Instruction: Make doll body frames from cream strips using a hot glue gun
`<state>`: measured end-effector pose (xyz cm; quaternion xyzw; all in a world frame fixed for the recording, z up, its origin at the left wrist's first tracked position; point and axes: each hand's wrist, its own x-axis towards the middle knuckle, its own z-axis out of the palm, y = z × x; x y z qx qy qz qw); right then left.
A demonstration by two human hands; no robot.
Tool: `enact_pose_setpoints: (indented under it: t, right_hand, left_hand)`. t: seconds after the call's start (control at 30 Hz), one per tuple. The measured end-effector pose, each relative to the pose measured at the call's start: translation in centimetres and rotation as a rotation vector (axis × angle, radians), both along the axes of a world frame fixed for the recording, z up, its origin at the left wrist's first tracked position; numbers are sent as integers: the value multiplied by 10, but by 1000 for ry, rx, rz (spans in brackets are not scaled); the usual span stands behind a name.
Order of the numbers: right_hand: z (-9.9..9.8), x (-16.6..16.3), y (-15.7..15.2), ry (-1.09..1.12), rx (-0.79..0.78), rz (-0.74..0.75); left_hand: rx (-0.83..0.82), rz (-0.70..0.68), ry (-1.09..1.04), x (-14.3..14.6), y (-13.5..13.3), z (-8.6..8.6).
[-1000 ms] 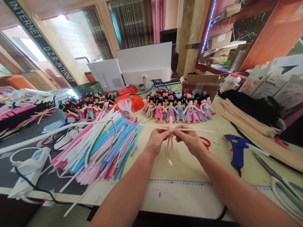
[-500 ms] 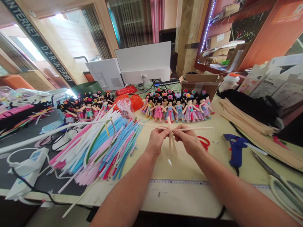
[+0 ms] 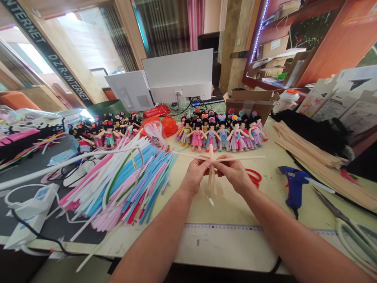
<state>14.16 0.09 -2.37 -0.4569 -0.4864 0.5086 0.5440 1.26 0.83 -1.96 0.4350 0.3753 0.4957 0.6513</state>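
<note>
Between my two hands hangs a small bundle of beige pipe cleaners (image 3: pixel 212 181), with one stem sticking out to each side and a short part pointing up. My left hand (image 3: pixel 196 171) pinches it from the left, thumb and forefinger pressed together near the crossing. From the other side my right hand (image 3: pixel 232 171) closes its fingertips on the same crossing. The bundle's lower ends dangle above the pale mat. Exactly how the stems join is hidden by my fingertips.
Pastel pipe cleaners (image 3: pixel 118 184) lie heaped at left. Finished dolls (image 3: pixel 220 135) stand in rows behind my hands. To the right are a blue glue gun (image 3: pixel 294 184), scissors (image 3: pixel 341 220) and beige pipe cleaners (image 3: pixel 309 149). A ruler (image 3: pixel 224 226) lies along the front.
The dangling lower ends have swung slightly and drawn closer together. Both hands keep their grip in nearly the same spot.
</note>
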Motion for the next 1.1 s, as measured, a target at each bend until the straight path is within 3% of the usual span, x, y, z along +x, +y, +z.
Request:
enact_pose_setpoints:
  t: [0.13, 0.47, 0.77, 0.97, 1.1]
  right_hand:
    - [3, 2, -1, -9, 27, -22]
    - [6, 2, -3, 153, -66, 129]
    - [-3, 3, 1, 164, -59, 80]
    - [0, 5, 1, 95, -42, 63]
    - [3, 16, 4, 15, 95, 65]
  left_hand:
    - [23, -5, 54, -1, 0, 0]
    - [44, -109, 90, -2, 3, -2]
    - [62, -121, 32, 1, -2, 4]
    - [65, -50, 48, -2, 2, 3]
    - [-23, 26, 47, -12, 7, 5]
